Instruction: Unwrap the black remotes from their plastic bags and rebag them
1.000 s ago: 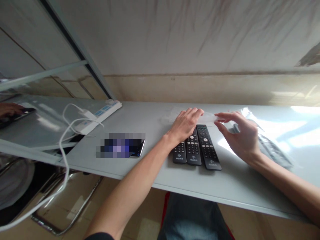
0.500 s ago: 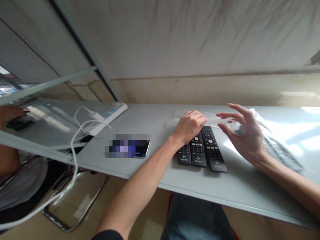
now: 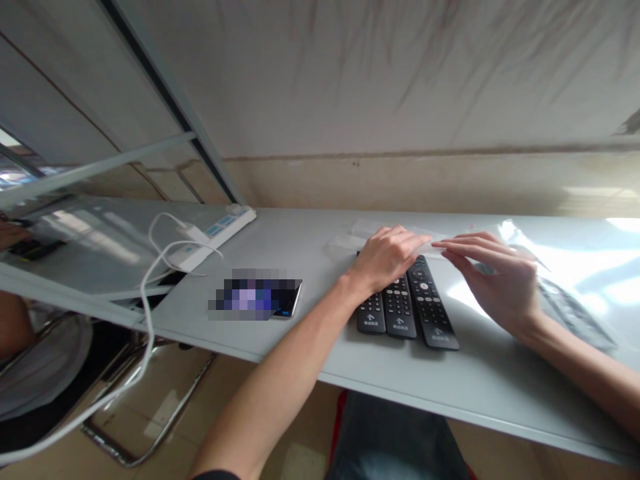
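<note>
Three black remote controls lie side by side on the grey table (image 3: pixel 290 250): a left one (image 3: pixel 371 319), a middle one (image 3: pixel 400 313) and a right one (image 3: pixel 433 313), slightly fanned out. Over their upper ends is my left hand (image 3: pixel 393 257), closed on a clear plastic bag (image 3: pixel 363 230) that spreads behind it. My right hand (image 3: pixel 495 270) is just to the right, thumb and fingertips pinched together at the bag's edge, near the left fingertips. Beyond my right wrist, another remote in clear plastic (image 3: pixel 575 307) lies on the table.
A phone (image 3: pixel 287 298) lies at the left of the table. Behind it are a white power strip (image 3: pixel 220 237) and a white cable (image 3: pixel 145 300). A metal frame (image 3: pixel 165 87) stands at the left, with another person's hand (image 3: pixel 13 235) beyond it. A wall runs along the back.
My right hand's spread fingers have come together in a pinch beside my left hand. My left hand has shifted slightly to the right. The other person's hand has moved left.
</note>
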{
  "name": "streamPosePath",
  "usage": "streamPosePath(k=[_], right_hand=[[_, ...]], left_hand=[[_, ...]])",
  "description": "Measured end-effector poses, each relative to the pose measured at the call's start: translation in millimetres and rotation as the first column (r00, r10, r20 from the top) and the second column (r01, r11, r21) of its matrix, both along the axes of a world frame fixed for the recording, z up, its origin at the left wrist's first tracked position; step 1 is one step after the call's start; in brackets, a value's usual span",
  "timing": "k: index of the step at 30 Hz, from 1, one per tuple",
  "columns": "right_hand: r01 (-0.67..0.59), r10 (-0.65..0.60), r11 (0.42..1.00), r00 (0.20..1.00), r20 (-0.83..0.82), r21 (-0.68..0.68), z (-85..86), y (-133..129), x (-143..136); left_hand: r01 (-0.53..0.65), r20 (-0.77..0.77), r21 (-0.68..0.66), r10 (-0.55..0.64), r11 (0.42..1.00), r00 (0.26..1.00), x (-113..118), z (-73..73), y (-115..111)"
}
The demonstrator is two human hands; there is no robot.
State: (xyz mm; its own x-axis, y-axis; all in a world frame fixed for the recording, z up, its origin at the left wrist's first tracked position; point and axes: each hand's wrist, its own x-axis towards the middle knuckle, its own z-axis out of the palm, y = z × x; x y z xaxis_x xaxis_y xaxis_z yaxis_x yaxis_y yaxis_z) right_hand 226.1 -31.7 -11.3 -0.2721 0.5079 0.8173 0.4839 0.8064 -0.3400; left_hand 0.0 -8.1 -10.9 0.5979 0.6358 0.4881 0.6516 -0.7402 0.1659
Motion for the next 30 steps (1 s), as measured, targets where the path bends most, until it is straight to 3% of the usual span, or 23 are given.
streamPosePath(k=[5, 11, 22, 30], right_hand=[[0.021, -0.020, 0.999, 0.999, 0.042, -0.026, 2.0, -2.4, -0.1], [0.079, -0.078, 0.997, 0.996, 0.038, -0.016, 3.7, -5.3, -1.8], [-0.058, 0.063, 0.997, 0.993, 0.097, -0.056, -0.5, -4.8, -1.8], [0.077, -0.075, 0.989, 0.997, 0.022, -0.123, -2.4, -1.5, -3.5]], left_hand=[[0.028, -0.028, -0.016, -0.028, 0.999, 0.999, 3.5, -2.5, -2.3], [-0.044, -0.047, 0.006, 0.044, 0.999, 0.998, 3.3, -2.9, -1.4], [-0.056, -0.035, -0.067, 0.054, 0.996, 0.998, 3.5, 2.2, -4.7], [-0.016, -0.004, -0.074, 0.015, 0.997, 1.000, 2.5, 0.8, -4.2]])
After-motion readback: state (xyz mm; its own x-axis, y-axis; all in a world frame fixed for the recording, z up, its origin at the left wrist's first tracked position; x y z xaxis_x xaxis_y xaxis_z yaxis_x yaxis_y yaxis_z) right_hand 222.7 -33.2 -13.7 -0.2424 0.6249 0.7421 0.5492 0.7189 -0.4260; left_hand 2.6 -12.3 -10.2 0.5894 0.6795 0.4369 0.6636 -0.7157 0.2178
